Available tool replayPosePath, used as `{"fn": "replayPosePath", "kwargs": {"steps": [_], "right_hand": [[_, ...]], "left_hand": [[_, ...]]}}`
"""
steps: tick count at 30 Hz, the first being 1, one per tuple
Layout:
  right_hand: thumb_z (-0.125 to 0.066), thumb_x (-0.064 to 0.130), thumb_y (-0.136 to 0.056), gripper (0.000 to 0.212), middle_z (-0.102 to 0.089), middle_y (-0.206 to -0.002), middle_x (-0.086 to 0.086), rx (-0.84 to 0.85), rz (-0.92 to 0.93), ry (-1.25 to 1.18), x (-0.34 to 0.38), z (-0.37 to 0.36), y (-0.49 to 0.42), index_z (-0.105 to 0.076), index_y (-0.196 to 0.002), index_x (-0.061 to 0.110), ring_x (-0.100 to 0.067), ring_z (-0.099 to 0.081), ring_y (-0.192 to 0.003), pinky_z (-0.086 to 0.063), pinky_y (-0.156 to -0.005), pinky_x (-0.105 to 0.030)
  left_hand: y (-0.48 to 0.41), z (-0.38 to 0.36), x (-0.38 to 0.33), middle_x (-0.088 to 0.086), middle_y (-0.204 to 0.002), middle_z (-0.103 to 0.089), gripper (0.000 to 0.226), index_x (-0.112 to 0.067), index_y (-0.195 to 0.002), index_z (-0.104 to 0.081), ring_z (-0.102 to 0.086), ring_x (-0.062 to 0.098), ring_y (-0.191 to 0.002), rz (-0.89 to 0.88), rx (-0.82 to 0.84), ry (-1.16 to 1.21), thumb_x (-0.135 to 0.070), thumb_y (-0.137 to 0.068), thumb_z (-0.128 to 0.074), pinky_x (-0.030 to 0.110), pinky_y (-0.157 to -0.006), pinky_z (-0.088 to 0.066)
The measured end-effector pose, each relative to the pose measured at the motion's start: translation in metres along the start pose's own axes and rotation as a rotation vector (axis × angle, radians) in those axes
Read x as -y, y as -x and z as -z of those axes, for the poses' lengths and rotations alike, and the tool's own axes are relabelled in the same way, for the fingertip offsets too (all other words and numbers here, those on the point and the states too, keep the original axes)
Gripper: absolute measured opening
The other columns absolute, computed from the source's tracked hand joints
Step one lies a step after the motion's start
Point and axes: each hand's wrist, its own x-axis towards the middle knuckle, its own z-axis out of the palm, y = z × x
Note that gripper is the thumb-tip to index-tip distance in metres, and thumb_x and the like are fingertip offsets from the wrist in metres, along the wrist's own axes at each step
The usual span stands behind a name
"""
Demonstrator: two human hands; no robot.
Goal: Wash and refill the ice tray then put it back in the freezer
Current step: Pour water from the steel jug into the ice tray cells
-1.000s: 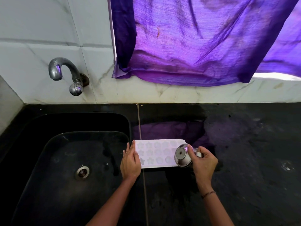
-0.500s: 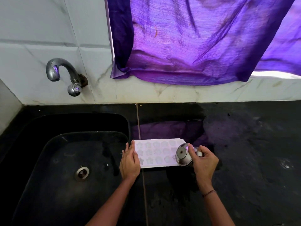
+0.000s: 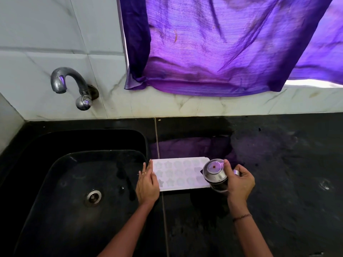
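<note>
- Your left hand (image 3: 147,184) lies flat, fingers straight, on the left end of the ice tray (image 3: 179,173).
- The tray sits on the worktop (image 3: 278,164), just beside the right rim of the sink (image 3: 55,182).
- Your right hand (image 3: 240,182) grasps a steel cup (image 3: 214,172), tipped over the tray's right end.

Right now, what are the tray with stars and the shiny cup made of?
The tray looks like pale matte plastic or silicone, with moulded star hollows. The cup looks like polished steel: it mirrors the light.
</note>
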Motion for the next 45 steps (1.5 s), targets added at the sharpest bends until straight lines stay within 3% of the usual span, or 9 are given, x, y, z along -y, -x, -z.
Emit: {"fn": "replayPosePath", "kwargs": {"steps": [4, 17, 21, 23, 32, 40, 45], "right_hand": [[-0.075, 0.017, -0.079, 0.055, -0.025, -0.042, 0.008, -0.007, 0.015, 0.026, -0.002, 0.004, -0.004, -0.029, -0.05, 0.013, -0.007, -0.022, -0.047, -0.023, -0.044, -0.017], [-0.076, 0.013, -0.078, 0.053, -0.025, -0.048, 0.007, 0.014, 0.144, 0.127, -0.004, 0.015, -0.008, -0.032, -0.049, 0.012, -0.008, -0.024, -0.049, -0.022, -0.044, -0.015], [-0.077, 0.013, -0.077, 0.043, -0.043, -0.052, -0.021, 0.035, 0.15, 0.139, -0.01, 0.015, -0.009, -0.043, -0.053, -0.001, -0.013, -0.034, -0.055, -0.033, -0.05, -0.025], [-0.077, 0.015, -0.076, 0.042, -0.048, -0.056, -0.026, 0.038, 0.158, 0.158, -0.012, 0.015, -0.01, -0.045, -0.055, -0.002, -0.016, -0.035, -0.055, -0.034, -0.052, -0.03], [-0.077, 0.017, -0.076, 0.044, -0.041, -0.052, -0.02, 0.062, 0.238, 0.246, -0.014, 0.015, -0.01, -0.043, -0.054, -0.002, -0.017, -0.031, -0.052, -0.038, -0.048, -0.043], [-0.078, 0.016, -0.076, 0.046, -0.041, -0.05, -0.019, 0.072, 0.269, 0.284, -0.011, 0.015, -0.008, -0.043, -0.053, -0.003, -0.015, -0.03, -0.052, -0.037, -0.046, -0.041], [-0.078, 0.016, -0.075, 0.047, -0.035, -0.049, -0.004, 0.076, 0.274, 0.3, -0.011, 0.016, -0.009, -0.04, -0.052, 0.0, -0.013, -0.028, -0.051, -0.031, -0.046, -0.032]], "left_hand": [[-0.001, 0.0, -0.001, 0.003, -0.15, -0.035, 0.048, -0.018, -0.141, -0.04, -0.027, 0.019, -0.141, 0.022, 0.011, 0.003, -0.007, -0.095, -0.038, 0.038, -0.116, -0.025], [0.0, 0.002, -0.003, 0.002, -0.149, -0.035, 0.047, -0.018, -0.141, -0.04, -0.027, 0.019, -0.141, 0.024, 0.015, -0.005, -0.007, -0.095, -0.039, 0.041, -0.114, -0.027], [0.001, 0.002, -0.004, 0.001, -0.149, -0.036, 0.047, -0.018, -0.141, -0.04, -0.028, 0.018, -0.14, 0.025, 0.008, 0.0, -0.006, -0.095, -0.039, 0.041, -0.113, -0.029], [0.001, 0.002, -0.004, 0.001, -0.148, -0.037, 0.047, -0.018, -0.14, -0.041, -0.028, 0.018, -0.14, 0.023, 0.006, 0.002, -0.006, -0.095, -0.039, 0.042, -0.112, -0.031], [0.001, 0.003, -0.005, 0.001, -0.148, -0.037, 0.047, -0.018, -0.14, -0.041, -0.028, 0.018, -0.14, 0.02, 0.001, 0.002, -0.006, -0.095, -0.039, 0.042, -0.112, -0.031], [0.001, 0.003, -0.005, 0.0, -0.149, -0.035, 0.047, -0.019, -0.141, -0.039, -0.026, 0.018, -0.141, 0.028, 0.014, -0.012, -0.008, -0.096, -0.038, 0.039, -0.114, -0.029], [0.001, 0.002, -0.004, 0.002, -0.149, -0.035, 0.047, -0.02, -0.141, -0.04, -0.027, 0.019, -0.141, 0.037, 0.013, -0.015, -0.008, -0.096, -0.038, 0.039, -0.113, -0.03]]}}
